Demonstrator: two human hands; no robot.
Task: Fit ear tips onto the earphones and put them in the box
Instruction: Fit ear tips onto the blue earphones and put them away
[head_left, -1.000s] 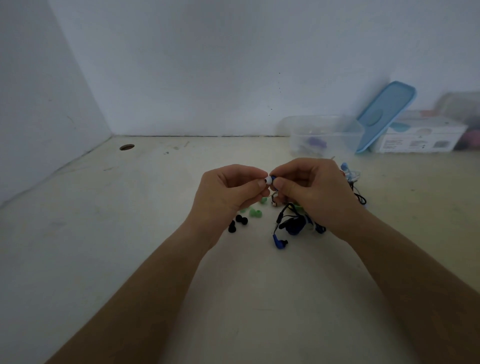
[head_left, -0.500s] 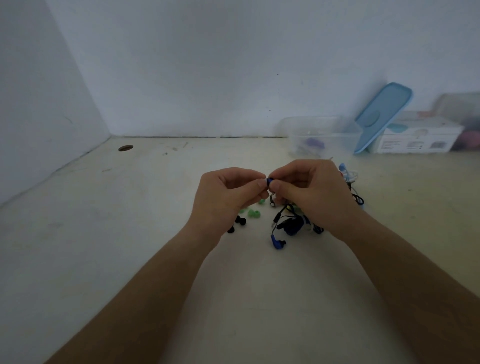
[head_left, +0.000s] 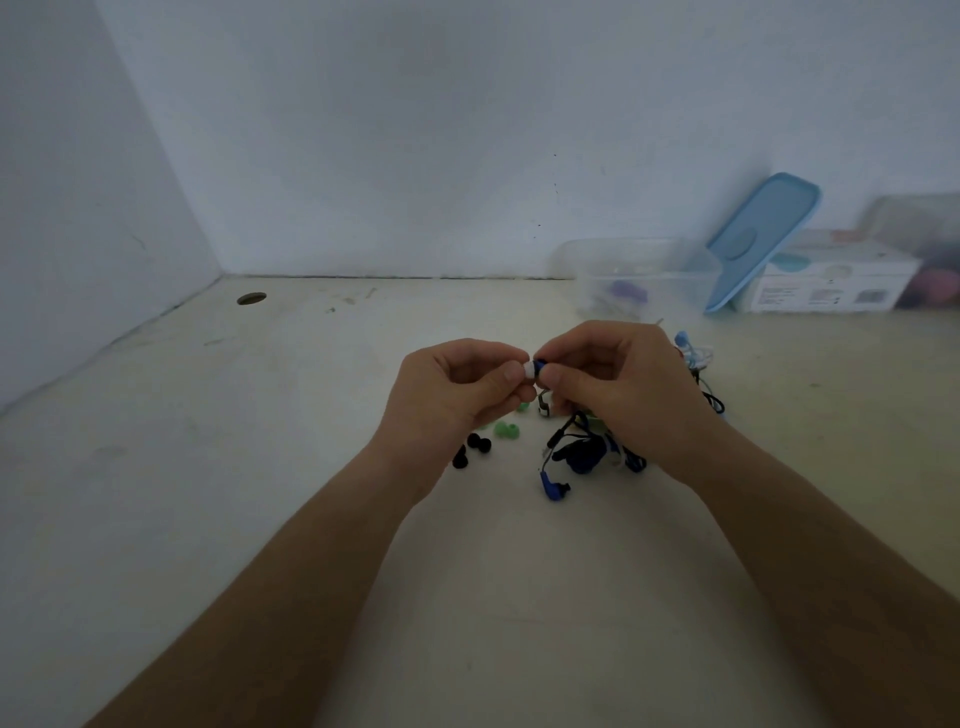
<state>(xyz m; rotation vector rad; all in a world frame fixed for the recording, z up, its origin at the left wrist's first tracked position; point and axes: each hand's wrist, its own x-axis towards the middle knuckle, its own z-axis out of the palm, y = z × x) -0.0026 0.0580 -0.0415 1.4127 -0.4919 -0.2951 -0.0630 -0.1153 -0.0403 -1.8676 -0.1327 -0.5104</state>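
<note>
Pinching white ear tip (head_left: 529, 369) in left hand (head_left: 457, 389), gripping blue earphone (head_left: 541, 365) in right hand (head_left: 618, 384), tip against earphone, above tangled earphones (head_left: 587, 453), near clear box (head_left: 639, 260).

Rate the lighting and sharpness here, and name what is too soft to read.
Head view: dim, flat light with a bluish cast, no glare, only faint shadows on the table; wide-angle bending toward the edges; white carton and clear box at back right soft, print unreadable; the white ear tip pinched by the left hand against the blue earphone in the right hand is tiny but distinguishable.
</note>
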